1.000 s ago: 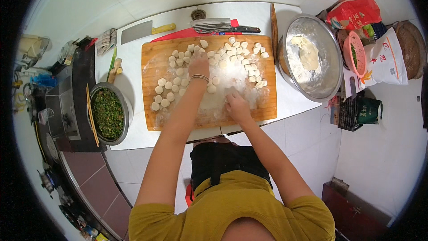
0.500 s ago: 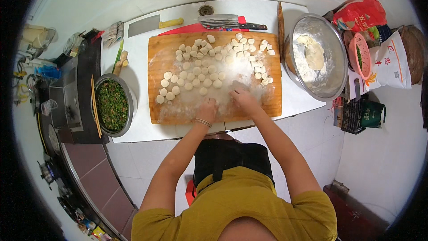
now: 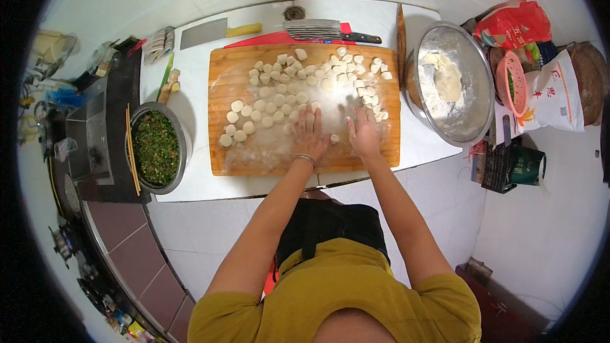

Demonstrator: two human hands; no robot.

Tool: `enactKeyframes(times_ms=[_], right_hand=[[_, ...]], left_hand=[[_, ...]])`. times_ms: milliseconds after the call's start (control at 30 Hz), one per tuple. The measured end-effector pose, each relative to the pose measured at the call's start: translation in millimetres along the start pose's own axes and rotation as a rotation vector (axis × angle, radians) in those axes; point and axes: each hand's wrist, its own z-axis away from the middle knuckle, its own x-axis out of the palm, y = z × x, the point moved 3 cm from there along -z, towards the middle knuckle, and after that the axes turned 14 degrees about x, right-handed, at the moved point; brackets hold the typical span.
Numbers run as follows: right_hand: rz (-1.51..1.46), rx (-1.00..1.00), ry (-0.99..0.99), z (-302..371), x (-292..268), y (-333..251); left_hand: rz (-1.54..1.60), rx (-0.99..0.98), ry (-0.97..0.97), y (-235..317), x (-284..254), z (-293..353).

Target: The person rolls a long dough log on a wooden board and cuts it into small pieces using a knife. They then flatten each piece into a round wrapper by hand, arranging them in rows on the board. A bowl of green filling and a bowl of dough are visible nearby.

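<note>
My left hand (image 3: 310, 134) lies palm down on the floured wooden board (image 3: 254, 162), its fingers spread. It covers the near right end of a group of flattened dough rounds (image 3: 278, 100); what is under the palm is hidden. To its right, my right hand (image 3: 364, 134) is low over the board, thumb apart from the fingers, nothing visibly held. A single small dough piece (image 3: 334, 139) sits between the two hands. Uncrushed dough lumps (image 3: 368, 92) lie beyond my right hand, and more are scattered along the far part of the board.
Left of the board stands a bowl of chopped green filling (image 3: 157, 148) with chopsticks (image 3: 132, 149) across its rim. A cleaver (image 3: 203, 33) and a black-handled knife (image 3: 361, 37) lie behind the board. At right is a steel bowl (image 3: 471, 121) with dough and flour, beside a pink basket (image 3: 519, 82).
My left hand has gone from curled near the front edge to flat and spread farther forward. My right hand has moved slightly right, its fingers now extended; a dough piece shows between the hands.
</note>
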Motion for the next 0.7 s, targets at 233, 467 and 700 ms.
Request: enactKeyframes(times_ms=[233,467,700], right_hand=[[0.217,-0.055,0.115,5.0,21.8,-31.5],[0.400,-0.030,0.165,14.8,81.3,-24.2],[0.362,0.081,0.066,37.9,65.2,-22.9]], left_hand=[[0.219,-0.042,0.180,-15.7,-3.7,8.5],[0.155,0.148,0.160,-19.0,-31.7,45.6],[0.028,0.389,0.170,-38.1,-30.8,63.9]])
